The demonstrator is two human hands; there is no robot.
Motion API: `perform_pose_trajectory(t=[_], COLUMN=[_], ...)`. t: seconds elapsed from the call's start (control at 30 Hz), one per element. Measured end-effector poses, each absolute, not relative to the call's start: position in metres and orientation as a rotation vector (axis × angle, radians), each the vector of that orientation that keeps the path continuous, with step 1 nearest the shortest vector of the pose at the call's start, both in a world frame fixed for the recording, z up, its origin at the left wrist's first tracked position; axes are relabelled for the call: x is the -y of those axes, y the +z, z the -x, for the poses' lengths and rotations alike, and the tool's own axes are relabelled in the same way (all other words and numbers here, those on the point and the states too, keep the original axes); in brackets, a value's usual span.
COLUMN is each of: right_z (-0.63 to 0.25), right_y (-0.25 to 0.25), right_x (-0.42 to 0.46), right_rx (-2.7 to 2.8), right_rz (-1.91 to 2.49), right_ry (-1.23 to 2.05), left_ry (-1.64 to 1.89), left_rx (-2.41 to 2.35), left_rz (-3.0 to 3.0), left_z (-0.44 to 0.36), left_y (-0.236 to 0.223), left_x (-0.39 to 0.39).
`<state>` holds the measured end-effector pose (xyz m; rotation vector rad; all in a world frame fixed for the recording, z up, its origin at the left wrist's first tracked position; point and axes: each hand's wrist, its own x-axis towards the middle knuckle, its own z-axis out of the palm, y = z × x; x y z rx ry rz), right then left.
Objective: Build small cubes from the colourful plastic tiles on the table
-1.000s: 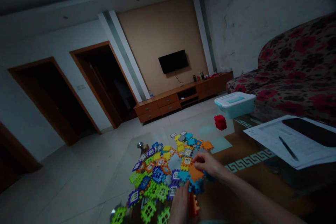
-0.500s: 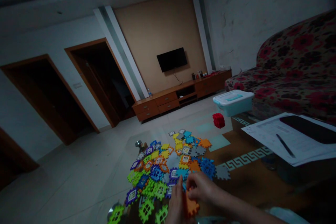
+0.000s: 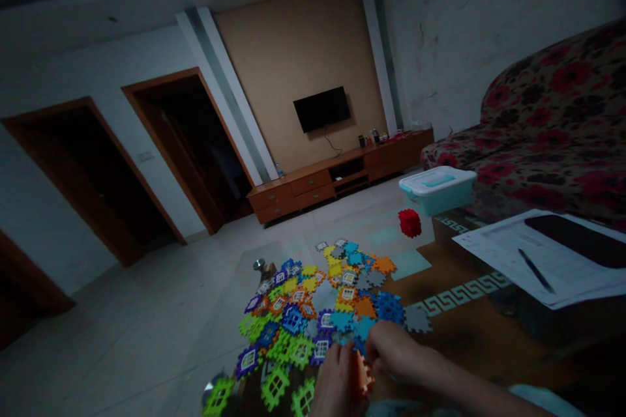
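Note:
My left hand (image 3: 334, 379) is at the bottom centre, its fingers closed against an orange interlocking plastic tile (image 3: 362, 374) with toothed edges. The tile is tilted, and part of it is hidden behind that hand. On its other side my right hand (image 3: 394, 346) has curled fingers at the tile's right edge, pinching it as far as I can see. Light blue tiles (image 3: 342, 321) lie just beyond both hands. To the left are purple tiles with white window frames (image 3: 321, 348) and green window tiles (image 3: 299, 350).
A spread of mixed tiles covers the glass table ahead. A red block of tiles (image 3: 409, 223) and a lidded turquoise box (image 3: 439, 194) stand farther right. Papers (image 3: 518, 254), a pen (image 3: 536, 270) and a black flat object (image 3: 574, 241) lie at the right, near a flowered sofa (image 3: 552, 137).
The orange tile has turned from lying face-up to a steeper tilt. My right hand has shifted slightly right, and the left hand's raised fingers have bent down over the tile.

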<state>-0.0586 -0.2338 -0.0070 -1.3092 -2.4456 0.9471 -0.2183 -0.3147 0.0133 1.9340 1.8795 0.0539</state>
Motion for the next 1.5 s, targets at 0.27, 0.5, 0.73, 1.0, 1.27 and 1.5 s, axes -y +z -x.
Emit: perform_pose_trajectory(t=[0.27,0.5,0.73,1.0,1.27,1.5], right_z=[0.069,0.06,0.062,0.06,0.061,0.063], right_y=[-0.003,0.016,-0.002,-0.009,-0.019,-0.015], right_x=[0.235,0.19,0.167,0.164,0.158,0.154], right_rx=[2.358,2.27,2.317,2.344,2.352,2.191], right_rz=[1.146,1.534,1.562,1.383,1.331,1.431], right_ry=[0.838,0.432,0.457,0.599,0.651,0.621], left_ry=[0.153,0.128,0.104,0.102,0.123,0.175], left_rx=[-1.935,-1.807,-1.898,-1.894,-1.861,-1.926], left_rz=[-1.893,-1.863,-1.979,-1.848,-1.811,-1.843], left_z=[0.23,0.218,0.204,0.205,0.202,0.202], left_y=[0.011,0.011,0.002,0.013,0.01,0.008], left_x=[0.317,0.312,0.305,0.312,0.31,0.312])
